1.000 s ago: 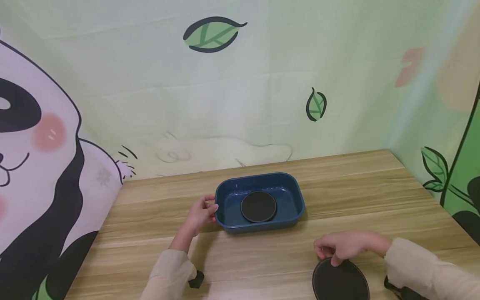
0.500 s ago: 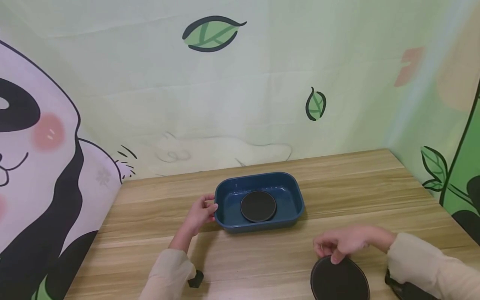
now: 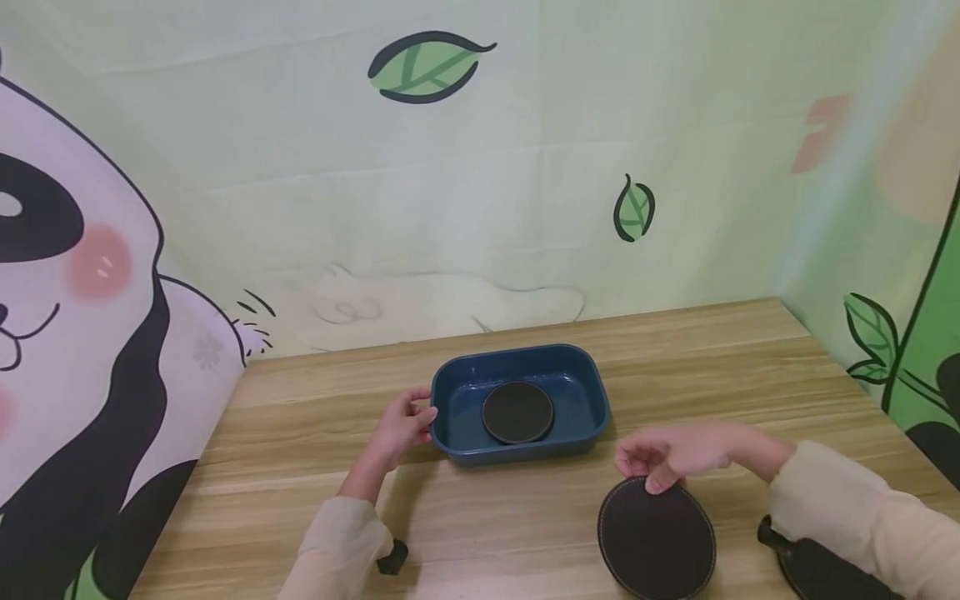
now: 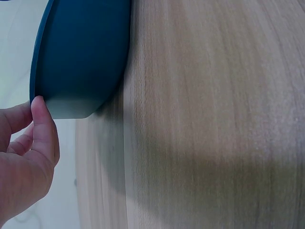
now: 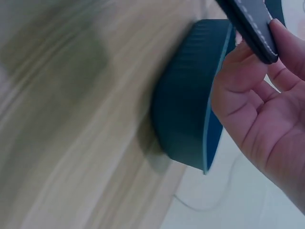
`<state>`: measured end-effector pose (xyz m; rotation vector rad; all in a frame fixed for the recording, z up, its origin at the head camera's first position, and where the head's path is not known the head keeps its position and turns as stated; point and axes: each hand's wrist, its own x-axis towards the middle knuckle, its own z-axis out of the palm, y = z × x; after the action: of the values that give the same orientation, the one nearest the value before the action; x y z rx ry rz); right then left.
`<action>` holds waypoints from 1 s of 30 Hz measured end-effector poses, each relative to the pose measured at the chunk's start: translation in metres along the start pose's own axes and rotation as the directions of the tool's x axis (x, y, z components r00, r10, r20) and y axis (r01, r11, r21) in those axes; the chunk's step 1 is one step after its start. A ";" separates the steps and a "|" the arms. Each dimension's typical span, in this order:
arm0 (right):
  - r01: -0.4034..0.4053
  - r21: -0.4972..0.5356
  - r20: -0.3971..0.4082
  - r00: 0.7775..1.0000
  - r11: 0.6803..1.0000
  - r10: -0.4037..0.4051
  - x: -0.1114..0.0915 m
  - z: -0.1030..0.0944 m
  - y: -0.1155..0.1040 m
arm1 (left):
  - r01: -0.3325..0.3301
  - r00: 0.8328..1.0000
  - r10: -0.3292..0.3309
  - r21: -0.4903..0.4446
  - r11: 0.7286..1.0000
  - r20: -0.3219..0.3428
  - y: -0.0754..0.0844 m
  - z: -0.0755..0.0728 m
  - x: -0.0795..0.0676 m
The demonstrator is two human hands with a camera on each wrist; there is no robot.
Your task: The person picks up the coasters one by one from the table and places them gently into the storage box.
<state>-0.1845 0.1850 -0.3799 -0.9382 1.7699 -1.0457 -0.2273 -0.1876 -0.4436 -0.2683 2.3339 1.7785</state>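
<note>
A round black coaster (image 3: 657, 540) with light stitching along its edge hangs from my right hand (image 3: 690, 454), pinched at its far edge by thumb and fingers. In the right wrist view the coaster (image 5: 252, 28) shows nearly edge-on, off the table. My left hand (image 3: 401, 429) grips the left rim of a deep blue rectangular tray (image 3: 517, 457). The left wrist view has thumb and finger at the rim of the tray (image 4: 81, 57). Inside the tray lies another black coaster (image 3: 517, 412), flat on its bottom.
The wooden table (image 3: 300, 467) runs back to a printed cloth wall (image 3: 480, 208). A dark rounded object (image 3: 825, 571) lies partly hidden under the right sleeve; its kind I cannot tell.
My right hand has moved forward and slightly left with the coaster, which now stands nearer the tray. More of the dark object by the right sleeve shows. Left hand and tray stay put.
</note>
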 end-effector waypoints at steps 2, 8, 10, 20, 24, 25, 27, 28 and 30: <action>0.021 -0.014 -0.007 1.000 1.000 -0.021 0.001 -0.004 -0.004 | 0.001 1.000 -0.001 0.001 1.000 -0.001 0.000 0.000 0.000; 0.036 -0.039 -0.019 0.999 0.999 -0.036 0.004 -0.011 -0.014 | 0.001 1.000 -0.001 0.002 1.000 -0.006 0.000 0.000 0.000; 0.044 -0.038 -0.024 0.999 0.998 -0.045 0.006 -0.013 -0.017 | 0.001 1.000 0.000 0.003 1.000 -0.008 0.000 0.000 0.001; -0.007 -0.057 -0.137 0.991 0.998 -0.001 0.015 -0.023 -0.027 | -0.003 1.000 0.003 -0.005 1.000 0.000 -0.003 0.000 0.002; 0.003 -0.001 -0.172 0.985 1.000 -0.003 0.019 -0.027 -0.029 | -0.002 1.000 0.002 -0.004 1.000 0.000 -0.004 0.000 0.002; 0.010 0.012 -0.179 0.984 1.000 -0.008 0.021 -0.028 -0.029 | -0.002 1.000 0.002 -0.004 1.000 0.001 -0.004 0.000 0.002; 0.028 0.015 -0.190 0.981 1.000 -0.024 0.023 -0.030 -0.029 | 0.001 1.000 -0.001 -0.005 1.000 -0.003 -0.004 -0.001 0.003; 0.032 0.012 -0.197 0.980 0.999 -0.029 0.025 -0.030 -0.028 | 0.001 1.000 -0.001 -0.005 1.000 -0.004 -0.004 -0.001 0.003; 0.040 0.012 -0.212 0.977 0.999 -0.036 0.028 -0.032 -0.028 | -0.001 1.000 0.001 -0.007 1.000 -0.004 -0.004 -0.001 0.003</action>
<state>-0.2188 0.1584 -0.3538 -0.8801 1.9193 -1.2208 -0.2292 -0.1895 -0.4475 -0.2719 2.3318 1.7880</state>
